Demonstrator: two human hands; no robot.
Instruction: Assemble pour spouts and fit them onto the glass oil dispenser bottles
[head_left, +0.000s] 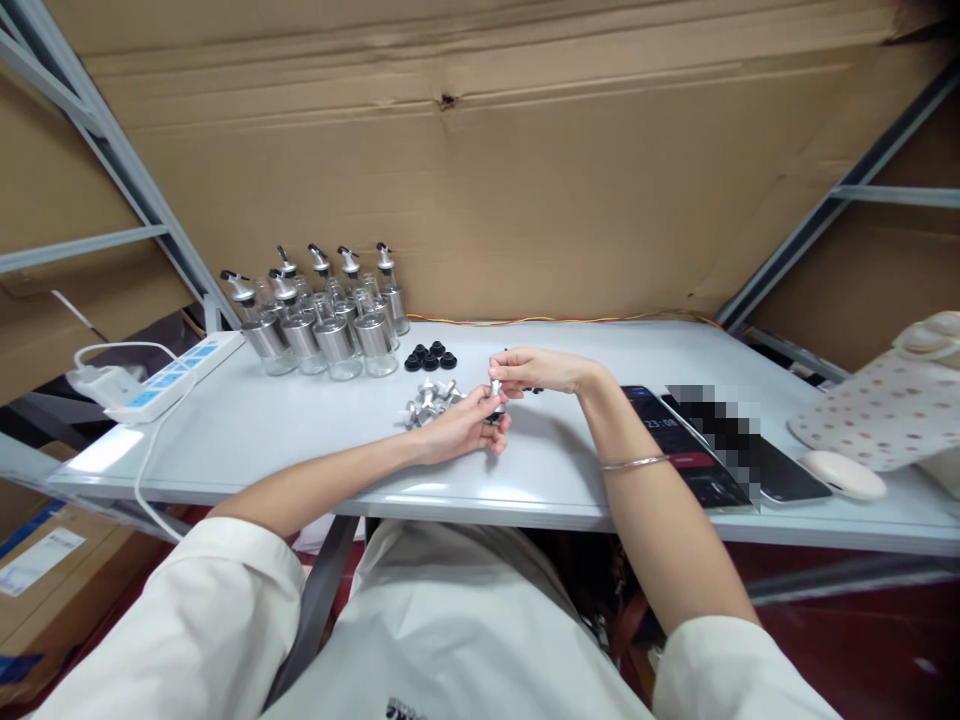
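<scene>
Both of my hands meet over the middle of the white table. My left hand (466, 425) is closed around a silver pourer spout (496, 386) held upright between thumb and fingers. My right hand (541, 369) pinches the top of the same spout, its fingertips hiding part of it. A pile of silver pourer spouts (430, 400) lies just left of my left hand. Behind that pile sits a cluster of black stoppers (431, 356). Some small black pieces (534, 390) show partly below my right hand.
Glass bottles (337, 345) with steel sleeves stand at the back left, several topped with pourers. A power strip (176, 375) with cables lies at the left edge. A phone (667, 430), a second device (780, 470), a cream case (844, 474) and a dotted bag (885, 400) are right.
</scene>
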